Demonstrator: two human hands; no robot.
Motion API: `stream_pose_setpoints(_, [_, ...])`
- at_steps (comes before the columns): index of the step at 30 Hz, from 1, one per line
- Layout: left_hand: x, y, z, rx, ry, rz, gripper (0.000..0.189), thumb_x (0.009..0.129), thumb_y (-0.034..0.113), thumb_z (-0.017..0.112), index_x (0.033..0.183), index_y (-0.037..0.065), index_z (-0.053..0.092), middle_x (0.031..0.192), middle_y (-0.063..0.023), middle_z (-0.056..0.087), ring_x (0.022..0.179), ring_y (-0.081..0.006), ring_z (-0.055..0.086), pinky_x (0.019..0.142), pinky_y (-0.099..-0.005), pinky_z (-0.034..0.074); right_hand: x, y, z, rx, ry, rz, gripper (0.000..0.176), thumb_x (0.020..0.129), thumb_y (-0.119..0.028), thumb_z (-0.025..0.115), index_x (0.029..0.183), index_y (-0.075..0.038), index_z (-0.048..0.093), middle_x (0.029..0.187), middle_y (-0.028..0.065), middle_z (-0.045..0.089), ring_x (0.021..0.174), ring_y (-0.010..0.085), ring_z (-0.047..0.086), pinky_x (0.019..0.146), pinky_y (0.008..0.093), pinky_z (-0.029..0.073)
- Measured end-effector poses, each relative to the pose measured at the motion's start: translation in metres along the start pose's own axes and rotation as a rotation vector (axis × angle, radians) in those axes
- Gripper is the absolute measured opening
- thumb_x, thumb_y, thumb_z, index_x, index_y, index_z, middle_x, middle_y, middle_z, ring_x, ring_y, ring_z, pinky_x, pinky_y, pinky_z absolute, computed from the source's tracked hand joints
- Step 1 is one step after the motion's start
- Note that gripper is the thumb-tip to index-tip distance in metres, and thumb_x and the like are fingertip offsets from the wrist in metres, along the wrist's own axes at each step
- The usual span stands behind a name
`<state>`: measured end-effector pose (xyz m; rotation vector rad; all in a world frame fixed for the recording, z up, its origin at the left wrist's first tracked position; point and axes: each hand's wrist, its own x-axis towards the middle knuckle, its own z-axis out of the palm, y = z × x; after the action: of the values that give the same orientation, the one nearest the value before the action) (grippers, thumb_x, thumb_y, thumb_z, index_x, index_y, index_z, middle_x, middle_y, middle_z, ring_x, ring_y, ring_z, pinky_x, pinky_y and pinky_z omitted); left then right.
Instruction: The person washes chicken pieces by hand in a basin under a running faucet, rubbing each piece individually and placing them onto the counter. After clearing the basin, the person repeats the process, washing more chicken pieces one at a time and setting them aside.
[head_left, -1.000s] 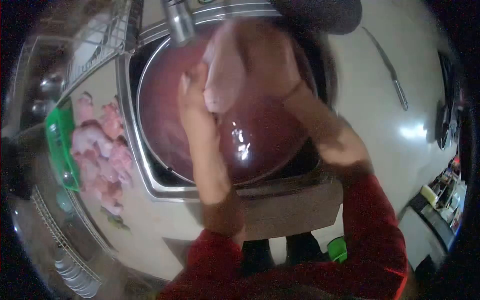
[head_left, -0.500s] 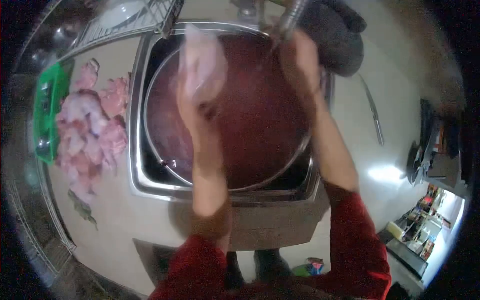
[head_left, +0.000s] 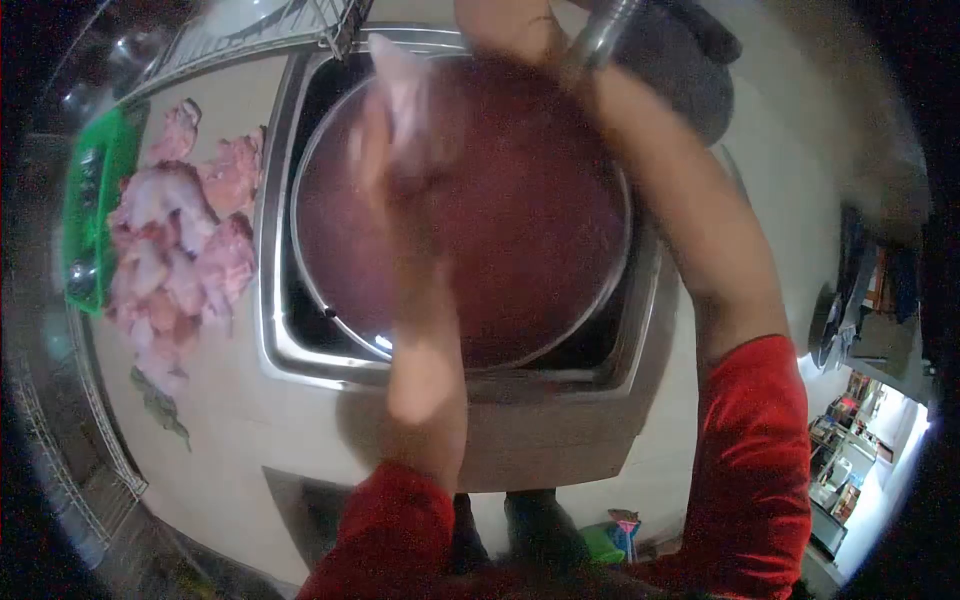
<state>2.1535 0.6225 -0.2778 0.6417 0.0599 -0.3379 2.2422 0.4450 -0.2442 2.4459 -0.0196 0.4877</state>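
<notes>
My left hand (head_left: 378, 150), blurred by motion, is closed around a pale piece of raw chicken (head_left: 402, 85). Hand and chicken are above the left part of a wide round basin (head_left: 318, 275) that holds dark reddish water. The basin stands in a metal sink (head_left: 275, 330). My right hand (head_left: 505, 28) reaches past the metal faucet (head_left: 608, 35) at the sink's back edge. Its fingers are blurred and partly cut off by the top of the view, so its grip does not show.
On the counter to the left lie several raw chicken pieces (head_left: 170, 250) beside a green tray (head_left: 102, 160) and a green leaf (head_left: 162, 410). A wire rack (head_left: 250, 45) stands at the back left. Behind the faucet is a dark grey rounded object (head_left: 685, 85).
My right hand has moved from beside the faucet up and left, past it towards the sink's back edge. My left hand still holds the chicken above the basin, turned a little.
</notes>
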Motion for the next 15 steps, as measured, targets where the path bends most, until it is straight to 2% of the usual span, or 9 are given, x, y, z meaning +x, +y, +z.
stream_pose_setpoints(2, [-0.001,-0.002,0.002,-0.008,0.014,0.007,0.049,0.100,0.035,0.051,0.133,-0.001,0.048,0.125,-0.0145,0.057,0.113,-0.0241,0.057,0.100,-0.0370,0.044,-0.003,0.002,-0.020,-0.163,0.073,-0.019,0.036,0.095,-0.014,0.050,0.124,0.007,0.057,0.122,0.0198,0.061,0.116,0.0263,0.057,0.101,0.0373,0.044])
stream_pose_setpoints(3, [0.001,-0.002,0.002,0.034,0.025,0.039,0.048,0.100,0.034,0.049,0.132,-0.001,0.049,0.125,-0.0149,0.058,0.113,-0.0242,0.057,0.099,-0.0368,0.044,0.001,-0.005,-0.004,-0.162,0.071,-0.016,0.036,0.095,-0.014,0.050,0.124,0.007,0.057,0.122,0.0198,0.061,0.116,0.0263,0.057,0.101,0.0373,0.044])
stream_pose_setpoints(5, [-0.001,-0.004,0.000,0.118,0.043,0.095,0.046,0.101,0.033,0.047,0.131,-0.002,0.050,0.125,-0.0157,0.058,0.112,-0.0242,0.057,0.099,-0.0364,0.044,0.008,-0.023,0.039,0.443,0.261,0.201,0.041,0.093,-0.026,0.054,0.122,0.003,0.053,0.118,0.0156,0.062,0.108,0.0297,0.060,0.094,0.0394,0.048])
stream_pose_setpoints(6, [-0.003,-0.004,0.000,0.159,0.047,0.119,0.045,0.102,0.032,0.045,0.130,-0.002,0.051,0.124,-0.0161,0.058,0.112,-0.0242,0.057,0.099,-0.0362,0.044,-0.006,-0.023,0.031,0.441,0.258,0.200,0.041,0.093,-0.026,0.054,0.122,0.003,0.053,0.118,0.0156,0.062,0.108,0.0297,0.060,0.094,0.0394,0.048])
stream_pose_setpoints(9, [-0.008,-0.010,0.002,0.312,0.035,0.153,0.044,0.103,0.031,0.041,0.128,-0.003,0.053,0.124,-0.0173,0.059,0.111,-0.0243,0.058,0.099,-0.0356,0.043,-0.094,-0.032,-0.039,1.684,0.149,0.531,0.037,0.099,-0.023,0.049,0.127,0.002,0.050,0.117,0.0165,0.062,0.106,0.0329,0.061,0.093,0.0435,0.049])
stream_pose_setpoints(12, [-0.012,-0.021,0.002,0.511,-0.022,0.166,0.043,0.105,0.029,0.037,0.125,-0.004,0.055,0.123,-0.0186,0.059,0.111,-0.0243,0.058,0.099,-0.0350,0.043,-0.141,-0.063,-0.079,1.889,0.195,0.626,0.034,0.102,-0.019,0.045,0.130,0.000,0.049,0.124,0.0180,0.059,0.113,0.0320,0.058,0.099,0.0460,0.045])
stream_pose_setpoints(13, [-0.014,-0.024,0.002,0.559,-0.045,0.160,0.043,0.105,0.029,0.035,0.124,-0.005,0.056,0.123,-0.0190,0.059,0.110,-0.0244,0.058,0.099,-0.0347,0.043,-0.150,-0.070,-0.068,1.894,0.200,0.646,0.034,0.102,-0.019,0.045,0.130,0.000,0.049,0.124,0.0180,0.059,0.113,0.0320,0.058,0.099,0.0460,0.045])
stream_pose_setpoints(15, [-0.013,-0.023,-0.002,0.632,-0.078,0.146,0.044,0.106,0.028,0.033,0.123,-0.005,0.057,0.122,-0.0198,0.060,0.110,-0.0244,0.059,0.099,-0.0343,0.043,-0.164,-0.078,-0.050,0.578,0.068,0.358,0.038,0.102,-0.020,0.045,0.135,-0.001,0.046,0.130,0.0202,0.054,0.120,0.0316,0.053,0.104,0.0459,0.040])
